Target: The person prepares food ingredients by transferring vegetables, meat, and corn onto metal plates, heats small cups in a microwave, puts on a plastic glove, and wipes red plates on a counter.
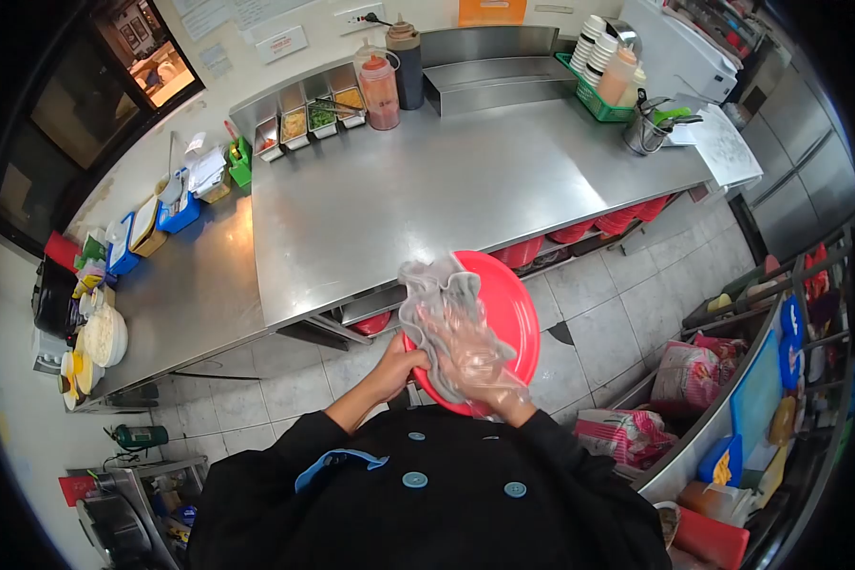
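Observation:
A round red plate (pixel 515 318) is held up in front of my chest, tilted, just off the counter's front edge. My left hand (pixel 396 370) grips its left rim, with the edge of a grey cloth (pixel 429 290) at the fingers. Over the plate's left part lies that crumpled cloth. My right hand (pixel 480 363), in a clear plastic glove, presses the cloth against the plate's face; its fingertips blur into the cloth.
A steel counter (pixel 399 199) spans the front. At its back stand topping trays (pixel 323 116), a red sauce bottle (pixel 381 95) and a dark bottle (pixel 405 66). A green basket (pixel 598 100) holds cups and bottles at the right. Red plates (pixel 572 231) sit under the counter.

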Tool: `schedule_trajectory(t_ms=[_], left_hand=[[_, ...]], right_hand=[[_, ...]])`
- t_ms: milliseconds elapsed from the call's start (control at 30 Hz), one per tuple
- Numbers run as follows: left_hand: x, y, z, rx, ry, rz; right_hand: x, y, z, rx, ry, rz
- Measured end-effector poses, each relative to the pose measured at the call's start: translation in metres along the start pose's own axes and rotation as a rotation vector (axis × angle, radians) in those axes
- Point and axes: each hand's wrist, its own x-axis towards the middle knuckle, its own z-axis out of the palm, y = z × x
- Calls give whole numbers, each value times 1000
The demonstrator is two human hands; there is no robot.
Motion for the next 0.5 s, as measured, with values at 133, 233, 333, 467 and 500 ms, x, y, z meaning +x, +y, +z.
schedule_trajectory(t_ms=[133,233,333,467,500], left_hand=[[-17,27,19,68,90,113],[-17,35,6,20,162,137],[-3,54,-27,-9,168,121],[55,83,-74,-204,256,60],[70,88,-77,-321,340,109]], right_hand=[[63,48,-15,3,122,114],[78,91,-30,289,106,272],[60,123,-29,1014,-63,397],[48,66,-48,1394,21,574],[51,42,-52,1591,183,739]])
